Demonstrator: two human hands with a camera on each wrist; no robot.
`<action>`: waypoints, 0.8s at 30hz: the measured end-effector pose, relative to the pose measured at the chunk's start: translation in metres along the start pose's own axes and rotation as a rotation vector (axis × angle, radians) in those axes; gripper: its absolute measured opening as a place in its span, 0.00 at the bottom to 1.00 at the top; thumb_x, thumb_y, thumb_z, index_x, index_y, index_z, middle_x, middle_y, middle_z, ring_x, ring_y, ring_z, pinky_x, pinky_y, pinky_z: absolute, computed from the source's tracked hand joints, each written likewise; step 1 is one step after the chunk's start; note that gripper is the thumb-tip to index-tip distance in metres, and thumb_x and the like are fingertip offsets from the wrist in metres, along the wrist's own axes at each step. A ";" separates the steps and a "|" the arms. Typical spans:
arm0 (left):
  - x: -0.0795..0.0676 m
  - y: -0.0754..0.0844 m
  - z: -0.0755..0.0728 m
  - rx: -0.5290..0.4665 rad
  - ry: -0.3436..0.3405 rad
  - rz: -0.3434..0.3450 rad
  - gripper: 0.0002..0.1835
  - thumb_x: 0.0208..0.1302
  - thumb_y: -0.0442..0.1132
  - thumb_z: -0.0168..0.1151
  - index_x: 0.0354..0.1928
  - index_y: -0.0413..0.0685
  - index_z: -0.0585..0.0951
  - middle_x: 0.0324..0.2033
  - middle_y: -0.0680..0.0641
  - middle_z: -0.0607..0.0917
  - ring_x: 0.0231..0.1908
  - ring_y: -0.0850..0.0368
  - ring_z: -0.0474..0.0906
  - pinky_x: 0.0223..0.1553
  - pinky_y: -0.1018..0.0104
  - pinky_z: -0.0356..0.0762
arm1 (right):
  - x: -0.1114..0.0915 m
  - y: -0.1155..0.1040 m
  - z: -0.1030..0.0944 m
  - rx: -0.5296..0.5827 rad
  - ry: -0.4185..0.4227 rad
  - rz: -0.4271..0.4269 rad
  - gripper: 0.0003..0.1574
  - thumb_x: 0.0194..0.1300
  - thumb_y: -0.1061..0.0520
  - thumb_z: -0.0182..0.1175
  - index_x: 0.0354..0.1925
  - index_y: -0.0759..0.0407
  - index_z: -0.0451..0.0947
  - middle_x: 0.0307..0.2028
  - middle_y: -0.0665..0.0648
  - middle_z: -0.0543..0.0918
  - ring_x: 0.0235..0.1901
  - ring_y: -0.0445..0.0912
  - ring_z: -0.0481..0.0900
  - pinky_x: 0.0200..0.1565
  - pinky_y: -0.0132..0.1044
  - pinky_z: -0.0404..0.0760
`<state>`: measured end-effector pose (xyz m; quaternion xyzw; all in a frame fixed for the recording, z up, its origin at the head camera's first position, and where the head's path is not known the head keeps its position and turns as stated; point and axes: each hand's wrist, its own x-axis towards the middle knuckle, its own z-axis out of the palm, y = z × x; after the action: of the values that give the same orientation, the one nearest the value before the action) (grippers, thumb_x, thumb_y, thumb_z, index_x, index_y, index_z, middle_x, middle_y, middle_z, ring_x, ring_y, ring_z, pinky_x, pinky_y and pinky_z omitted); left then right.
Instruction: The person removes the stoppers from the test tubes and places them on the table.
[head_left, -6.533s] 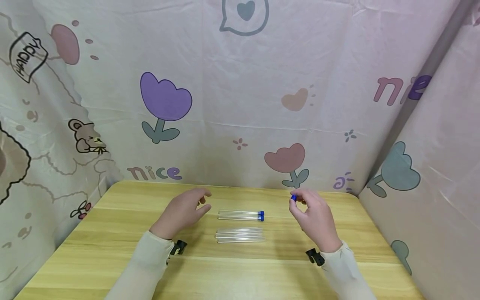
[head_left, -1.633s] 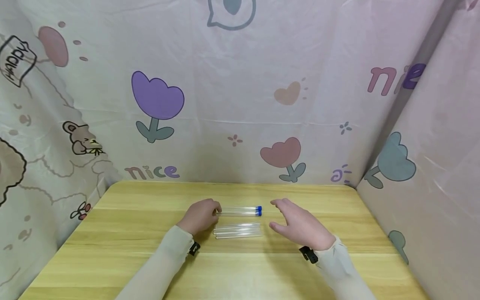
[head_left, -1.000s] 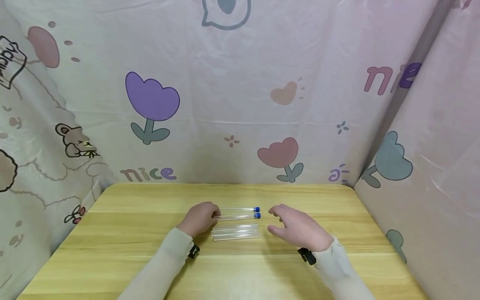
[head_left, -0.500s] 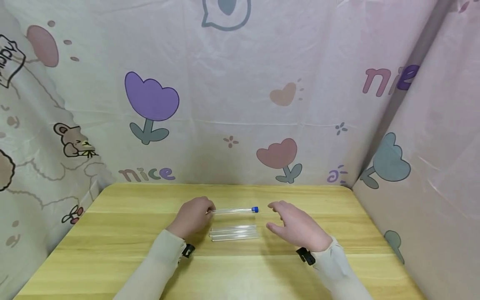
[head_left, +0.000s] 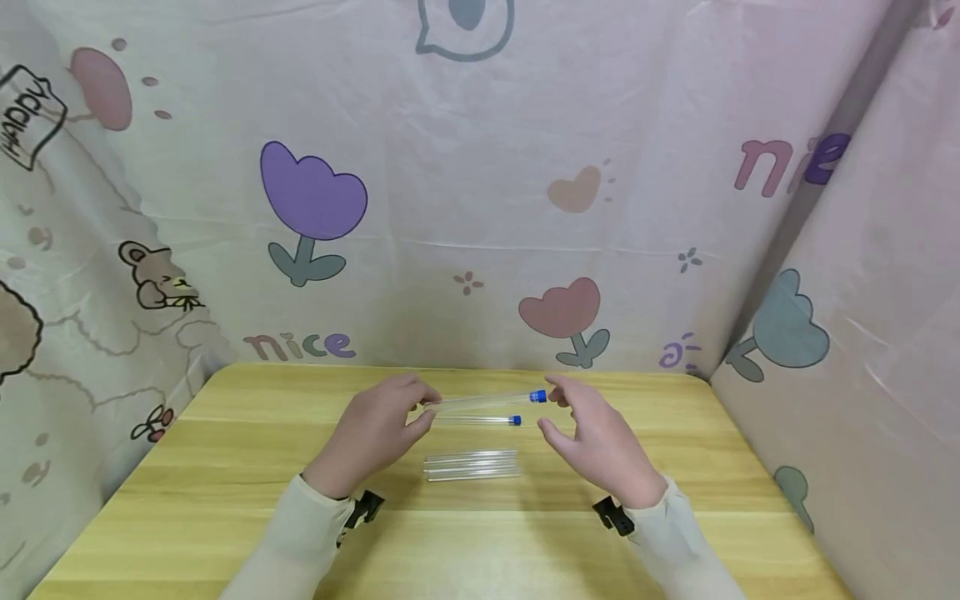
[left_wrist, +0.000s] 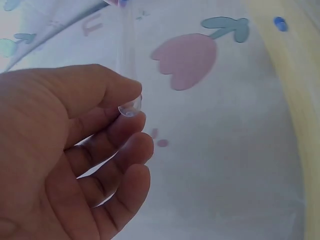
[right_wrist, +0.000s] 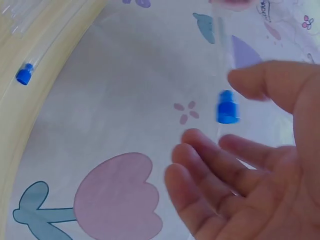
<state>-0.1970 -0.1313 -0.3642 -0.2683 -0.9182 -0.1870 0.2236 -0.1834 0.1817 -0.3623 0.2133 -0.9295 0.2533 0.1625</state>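
My left hand (head_left: pixel 382 429) pinches a clear test tube (head_left: pixel 487 402) by its rounded end, between thumb and forefinger. The tube is raised over the table, and its blue cap (head_left: pixel 537 397) points toward my right hand (head_left: pixel 600 437). In the right wrist view that cap (right_wrist: pixel 227 109) hangs between thumb and fingers, which are spread and hold nothing. A second capped test tube (head_left: pixel 480 420) lies on the table beneath the raised one. Nearer to me, several uncapped clear tubes (head_left: pixel 472 465) lie side by side.
The wooden table (head_left: pixel 480 550) ends at a printed cloth backdrop (head_left: pixel 450 317), with more cloth on both sides. Black wrist mounts (head_left: pixel 363 508) sit at the sleeve cuffs.
Two capped tubes lay together on the table; my left hand has drawn one aside and lifted it. Earlier my right hand held a blue cap; now it holds nothing and stands nearer the middle.
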 end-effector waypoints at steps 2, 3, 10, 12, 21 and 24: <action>-0.001 0.003 -0.006 0.001 0.017 0.023 0.05 0.65 0.38 0.70 0.42 0.54 0.89 0.38 0.60 0.85 0.36 0.62 0.82 0.35 0.68 0.81 | -0.001 -0.003 -0.001 0.017 0.042 -0.015 0.33 0.68 0.52 0.70 0.67 0.60 0.74 0.48 0.50 0.83 0.48 0.44 0.81 0.49 0.43 0.84; -0.001 0.004 -0.008 0.000 0.023 0.031 0.06 0.65 0.38 0.70 0.42 0.55 0.89 0.38 0.60 0.86 0.36 0.63 0.82 0.35 0.68 0.81 | -0.001 -0.004 -0.002 0.027 0.065 -0.030 0.30 0.69 0.53 0.69 0.65 0.59 0.76 0.46 0.49 0.83 0.46 0.42 0.80 0.48 0.42 0.84; -0.003 0.010 -0.023 -0.078 0.024 0.060 0.05 0.65 0.39 0.71 0.42 0.56 0.88 0.39 0.61 0.85 0.36 0.64 0.81 0.37 0.69 0.81 | -0.003 -0.007 -0.004 0.082 0.228 -0.151 0.10 0.69 0.59 0.69 0.48 0.53 0.84 0.37 0.41 0.81 0.37 0.38 0.78 0.36 0.35 0.82; -0.004 0.011 -0.028 -0.113 0.025 0.056 0.06 0.66 0.39 0.71 0.43 0.56 0.88 0.39 0.62 0.85 0.37 0.65 0.81 0.36 0.69 0.81 | -0.004 -0.008 -0.005 0.101 0.240 -0.162 0.10 0.68 0.59 0.69 0.47 0.52 0.84 0.36 0.41 0.81 0.36 0.38 0.78 0.33 0.34 0.81; -0.009 0.014 -0.045 -0.081 0.055 0.110 0.08 0.66 0.40 0.72 0.45 0.57 0.86 0.41 0.62 0.87 0.34 0.70 0.82 0.31 0.72 0.79 | -0.004 -0.010 -0.004 0.117 0.249 -0.280 0.12 0.64 0.65 0.69 0.44 0.53 0.82 0.38 0.42 0.80 0.38 0.40 0.77 0.37 0.34 0.84; -0.010 0.015 -0.047 -0.052 0.057 0.130 0.10 0.64 0.40 0.75 0.45 0.56 0.86 0.40 0.61 0.87 0.33 0.70 0.82 0.32 0.72 0.80 | -0.003 -0.011 -0.003 0.117 0.255 -0.314 0.13 0.62 0.67 0.68 0.43 0.54 0.81 0.38 0.42 0.81 0.38 0.40 0.77 0.36 0.34 0.84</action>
<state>-0.1666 -0.1456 -0.3271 -0.3274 -0.8870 -0.2035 0.2543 -0.1746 0.1759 -0.3566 0.3307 -0.8405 0.3035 0.3035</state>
